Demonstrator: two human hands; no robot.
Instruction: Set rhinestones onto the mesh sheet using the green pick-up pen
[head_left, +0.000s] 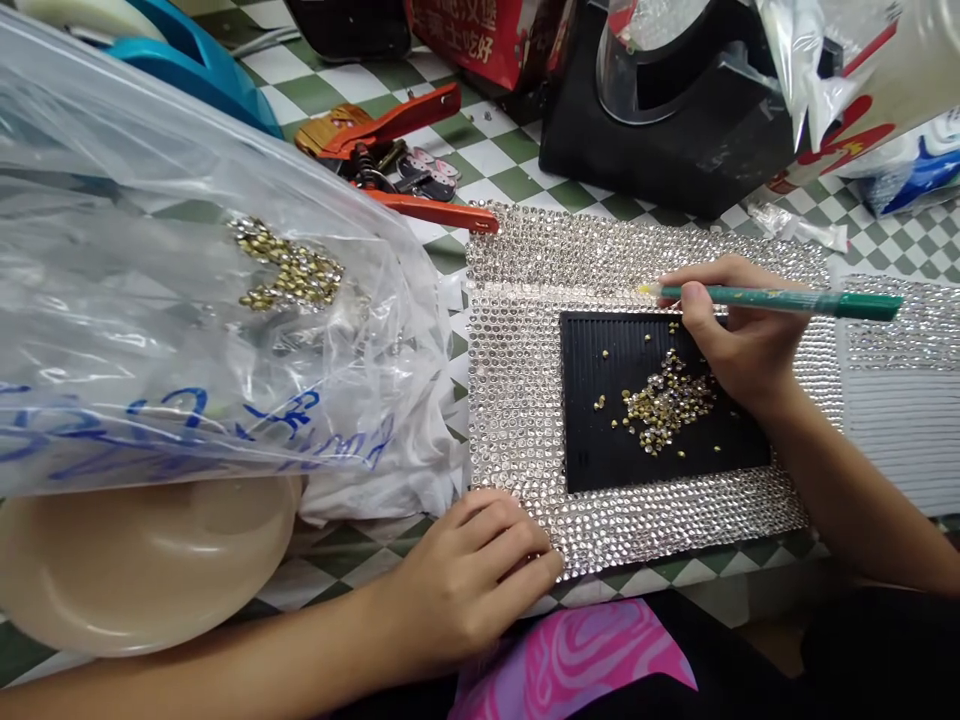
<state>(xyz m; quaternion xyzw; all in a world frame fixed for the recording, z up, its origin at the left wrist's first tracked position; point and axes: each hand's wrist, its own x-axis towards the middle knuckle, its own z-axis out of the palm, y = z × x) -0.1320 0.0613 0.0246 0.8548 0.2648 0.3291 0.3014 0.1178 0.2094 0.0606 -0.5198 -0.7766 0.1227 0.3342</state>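
Observation:
My right hand [739, 335] is closed round a green pen-like picker tool [787, 300], its pale tip pointing left onto a rhinestone-covered sheet [517, 400]. On that sheet lies a black ribbed tray [600, 450] holding a loose heap of gold studs [664, 400]; my right hand rests over the tray's upper right part. My left hand [469, 575] lies on the sheet's near left corner with its fingers curled under, nothing visible in them.
A large clear plastic bag [150, 300] with blue writing and gold studs inside fills the left. A beige bowl [142, 565] sits under it. Red-handled pliers [409, 160] lie behind. A black stand [660, 110] and plastic packets [885, 90] are at the back right, all on a green checked tablecloth [510, 150].

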